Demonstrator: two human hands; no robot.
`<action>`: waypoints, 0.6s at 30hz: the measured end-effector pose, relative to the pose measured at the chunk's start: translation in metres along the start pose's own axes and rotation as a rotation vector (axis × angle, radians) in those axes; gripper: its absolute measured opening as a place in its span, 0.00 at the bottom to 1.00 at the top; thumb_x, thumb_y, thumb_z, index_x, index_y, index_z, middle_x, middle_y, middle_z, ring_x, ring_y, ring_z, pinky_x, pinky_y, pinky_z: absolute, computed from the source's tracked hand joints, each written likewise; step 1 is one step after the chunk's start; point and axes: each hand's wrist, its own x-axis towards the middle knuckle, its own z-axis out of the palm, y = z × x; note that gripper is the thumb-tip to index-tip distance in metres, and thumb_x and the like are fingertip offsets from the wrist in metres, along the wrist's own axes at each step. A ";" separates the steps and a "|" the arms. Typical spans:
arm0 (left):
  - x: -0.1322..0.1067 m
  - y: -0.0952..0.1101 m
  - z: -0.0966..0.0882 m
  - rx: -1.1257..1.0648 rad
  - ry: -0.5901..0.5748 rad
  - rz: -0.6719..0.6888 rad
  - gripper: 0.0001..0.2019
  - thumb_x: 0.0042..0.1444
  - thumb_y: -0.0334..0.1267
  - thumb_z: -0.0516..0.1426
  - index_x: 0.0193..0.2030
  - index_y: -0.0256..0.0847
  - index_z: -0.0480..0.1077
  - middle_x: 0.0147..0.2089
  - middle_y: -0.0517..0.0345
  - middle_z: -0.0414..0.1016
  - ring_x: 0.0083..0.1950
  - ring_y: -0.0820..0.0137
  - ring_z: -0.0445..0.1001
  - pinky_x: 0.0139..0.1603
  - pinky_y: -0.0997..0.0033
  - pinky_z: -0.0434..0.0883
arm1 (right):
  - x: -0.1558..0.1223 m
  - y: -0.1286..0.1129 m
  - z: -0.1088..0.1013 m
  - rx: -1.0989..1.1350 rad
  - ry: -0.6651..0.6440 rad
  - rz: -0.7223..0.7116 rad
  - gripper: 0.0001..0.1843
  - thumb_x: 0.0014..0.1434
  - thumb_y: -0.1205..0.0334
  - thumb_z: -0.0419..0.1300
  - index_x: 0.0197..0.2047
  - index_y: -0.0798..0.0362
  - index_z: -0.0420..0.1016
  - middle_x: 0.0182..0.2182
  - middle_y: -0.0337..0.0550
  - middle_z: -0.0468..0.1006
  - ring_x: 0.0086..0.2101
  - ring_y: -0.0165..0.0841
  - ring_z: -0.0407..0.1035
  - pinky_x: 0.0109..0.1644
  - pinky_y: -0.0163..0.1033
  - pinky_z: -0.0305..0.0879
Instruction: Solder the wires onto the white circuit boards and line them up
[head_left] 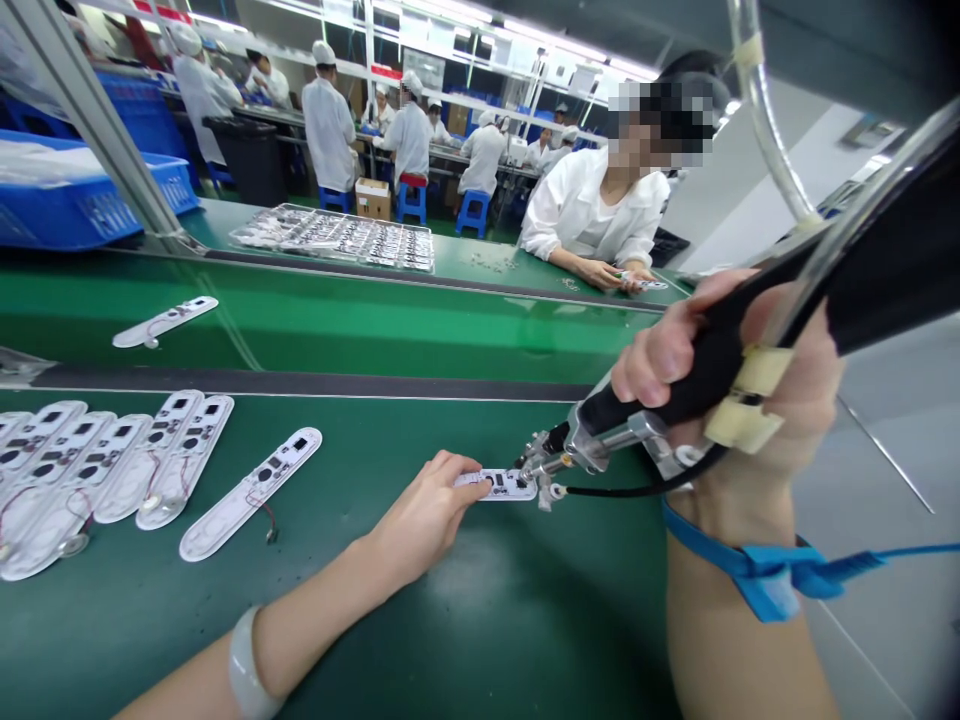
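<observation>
My left hand (427,510) rests on the green mat, its fingers pressed on the near end of a white elongated plastic part (504,484) with a small circuit board in it. My right hand (739,400) is wrapped round the black handle of a powered screwdriver (600,435). The tool's metal tip touches the far end of that white part. A blue anti-static strap (757,570) circles my right wrist, and a pale bangle (244,670) sits on my left forearm.
Several more white parts (112,470) with wires lie in a row at the left of the mat (465,620). One lies on the conveyor belt (166,321). A clear tray (337,238) and a blue bin (82,200) stand beyond. A person in white (600,215) works opposite.
</observation>
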 end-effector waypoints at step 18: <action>-0.001 -0.001 -0.002 0.005 -0.002 -0.006 0.15 0.65 0.28 0.47 0.50 0.41 0.73 0.51 0.46 0.71 0.47 0.61 0.69 0.45 0.58 0.73 | 0.000 0.010 0.004 0.011 -0.006 -0.014 0.22 0.41 0.44 0.70 0.28 0.50 0.68 0.13 0.31 0.63 0.12 0.29 0.53 0.15 0.38 0.50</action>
